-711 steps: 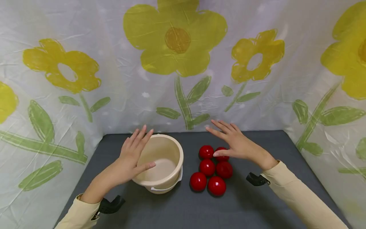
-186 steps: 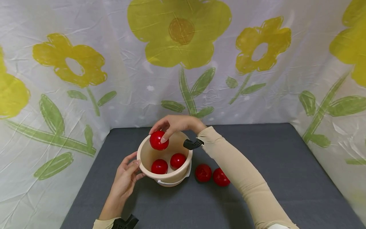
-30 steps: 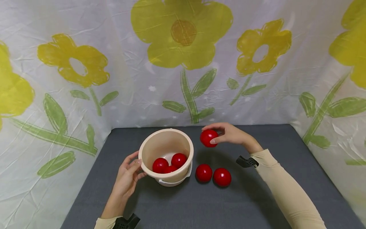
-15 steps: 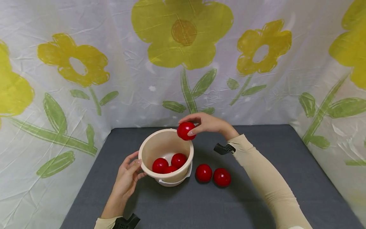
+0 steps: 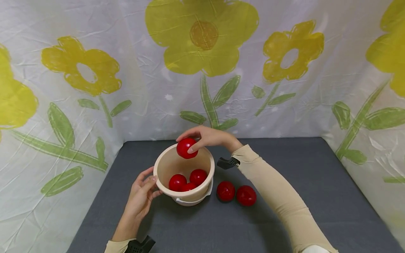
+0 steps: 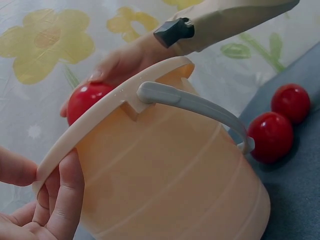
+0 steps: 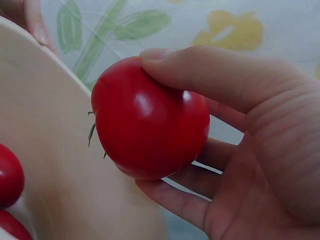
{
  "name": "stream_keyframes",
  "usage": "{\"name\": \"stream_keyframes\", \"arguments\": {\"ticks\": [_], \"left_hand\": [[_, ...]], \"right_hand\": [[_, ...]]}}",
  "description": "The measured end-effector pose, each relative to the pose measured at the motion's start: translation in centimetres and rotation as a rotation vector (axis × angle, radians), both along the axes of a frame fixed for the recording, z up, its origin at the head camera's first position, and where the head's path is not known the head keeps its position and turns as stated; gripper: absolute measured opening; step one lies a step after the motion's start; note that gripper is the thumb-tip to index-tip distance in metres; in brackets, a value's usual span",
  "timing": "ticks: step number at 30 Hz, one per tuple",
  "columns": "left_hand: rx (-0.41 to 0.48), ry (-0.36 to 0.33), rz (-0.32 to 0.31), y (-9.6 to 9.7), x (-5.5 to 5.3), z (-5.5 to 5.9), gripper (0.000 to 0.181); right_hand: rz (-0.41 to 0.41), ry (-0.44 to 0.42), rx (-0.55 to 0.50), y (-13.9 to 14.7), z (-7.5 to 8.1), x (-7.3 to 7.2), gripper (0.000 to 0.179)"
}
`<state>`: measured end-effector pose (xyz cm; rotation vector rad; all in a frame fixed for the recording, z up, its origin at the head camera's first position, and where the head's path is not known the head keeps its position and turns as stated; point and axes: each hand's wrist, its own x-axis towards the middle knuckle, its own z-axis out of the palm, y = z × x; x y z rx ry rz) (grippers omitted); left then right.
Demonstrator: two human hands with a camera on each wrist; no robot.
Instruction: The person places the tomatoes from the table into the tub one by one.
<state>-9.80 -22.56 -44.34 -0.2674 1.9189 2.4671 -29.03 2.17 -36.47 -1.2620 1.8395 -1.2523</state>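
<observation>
My right hand (image 5: 210, 136) holds a red tomato (image 5: 187, 148) over the mouth of a cream bucket (image 5: 164, 161). In the right wrist view thumb and fingers wrap the tomato (image 7: 150, 120), and thin green sepals stick out on its far side. My left hand (image 5: 140, 196) pinches the bucket's left rim, thumb on one side and fingers on the other, as the left wrist view shows at the rim (image 6: 75, 131). Inside the bucket lie three red tomatoes (image 5: 198, 177), the front one partly hidden by the rim.
Two more tomatoes (image 5: 246, 195) sit on the dark grey tabletop (image 5: 177, 232), just right of the bucket. The bucket's pale handle (image 6: 200, 107) hangs down its side. A white curtain (image 5: 139, 116) with yellow flowers encloses the back and sides.
Over the last second my right hand has carried its tomato leftward, from right of the bucket to above its opening. The left hand stays on the rim. Earlier, the bucket held fewer tomatoes.
</observation>
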Motion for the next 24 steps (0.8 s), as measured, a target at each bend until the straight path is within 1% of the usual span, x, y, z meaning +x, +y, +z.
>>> {"name": "stream_keyframes", "arguments": {"ticks": [3, 7, 17, 21, 24], "left_hand": [[-0.007, -0.005, 0.0, 0.0, 0.0, 0.0, 0.038], [-0.015, -0.003, -0.004, 0.0, 0.0, 0.1, 0.038], [-0.014, 0.016, -0.006, 0.0, 0.0, 0.0, 0.039], [-0.016, 0.014, -0.006, 0.0, 0.0, 0.0, 0.039], [-0.019, 0.01, -0.004, 0.0, 0.0, 0.0, 0.039]], "right_hand": [[0.025, 0.017, 0.006, -0.7, -0.3, 0.1, 0.052], [0.028, 0.046, 0.022, -1.3, -0.7, 0.1, 0.052], [0.053, -0.021, 0.05, -2.4, -1.5, 0.8, 0.055], [0.045, -0.011, 0.056, -2.6, -1.7, 1.0, 0.054], [0.035, 0.007, 0.031, -2.7, -1.7, 1.1, 0.05]]}}
